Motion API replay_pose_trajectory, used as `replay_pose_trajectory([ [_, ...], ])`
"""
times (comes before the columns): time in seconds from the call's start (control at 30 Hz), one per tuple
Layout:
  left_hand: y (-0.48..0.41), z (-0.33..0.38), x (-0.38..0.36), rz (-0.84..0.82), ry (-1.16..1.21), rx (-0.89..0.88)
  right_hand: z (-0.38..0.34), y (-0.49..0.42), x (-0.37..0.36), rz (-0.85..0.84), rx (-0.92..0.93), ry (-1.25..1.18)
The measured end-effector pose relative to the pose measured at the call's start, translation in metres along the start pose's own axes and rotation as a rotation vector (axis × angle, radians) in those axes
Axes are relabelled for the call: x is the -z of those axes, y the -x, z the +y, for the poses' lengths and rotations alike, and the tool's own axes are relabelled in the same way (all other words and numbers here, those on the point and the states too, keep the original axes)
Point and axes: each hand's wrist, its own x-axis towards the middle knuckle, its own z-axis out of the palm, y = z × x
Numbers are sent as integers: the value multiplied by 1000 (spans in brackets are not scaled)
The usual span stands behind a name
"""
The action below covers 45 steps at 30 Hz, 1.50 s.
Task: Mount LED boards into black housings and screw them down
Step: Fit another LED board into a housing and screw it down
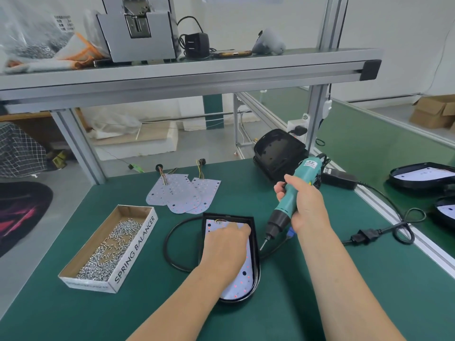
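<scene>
On the green bench [332,303], nearest the viewer, one black housing [256,262] is found lying flat with its rounded end toward the person. An LED board [236,289] is seated inside it, white with red dots, and wires are seen at its far edge. The left hand [225,244] is laid palm-down on this board, its fingers stretched flat toward the far right corner. The right hand [305,200] is wrapped firmly around a teal electric screwdriver [286,207], which is held tilted. Its bit is pointed down and left, just beside the housing's right rim and apart from the board. A black cable [168,249] is looped on the bench around the housing's left side. To the left, a cardboard box [134,254] lettered SPRING BALANCER is noted, open-topped, with a heap of small silver screws [113,244] in it. Behind the housing, two loose LED boards [182,195] are found overlapping, each with a coloured wire bundle at its far end. Farther right, a stack of empty housings [278,153] is placed at the bench's back edge, near a black power adapter [338,179]. On the adjoining belt at the far right, two fitted housings [423,177] are recorded. Overhead, an aluminium shelf [172,75] is seen carrying a grey machine [140,33].
</scene>
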Motion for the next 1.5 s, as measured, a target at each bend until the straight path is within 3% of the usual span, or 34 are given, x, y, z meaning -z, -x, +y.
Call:
replay_pose_trajectory([
  [0.17, 4, -2, 0, -36, 14, -32, 0, 3, 3, -24, -78, 87],
  [0.3, -2, -9, 2, -47, 308, 60, 1, 5, 2, -39, -124, -39],
  [0.43, -7, -28, 8, -128, 736, 255, 6, 6, -2, -30, -2, -201],
  [0.6, -5, -40, 13, -90, 1141, 422, 9, 12, -15, 25, 140, -93],
  [0.77, -6, -39, 15, -35, 1504, 633, 4, 18, -23, 57, 173, -194],
  [0.97, 1, -32, 30, -264, 2096, 719, -1, 18, -28, 186, 261, -269],
  [1.17, 8, -28, 32, -331, 2218, 661, -1, 19, -33, 229, 339, -265],
  [1.5, 13, -20, 28, -253, 2280, 798, 5, 24, -40, 212, 370, -229],
])
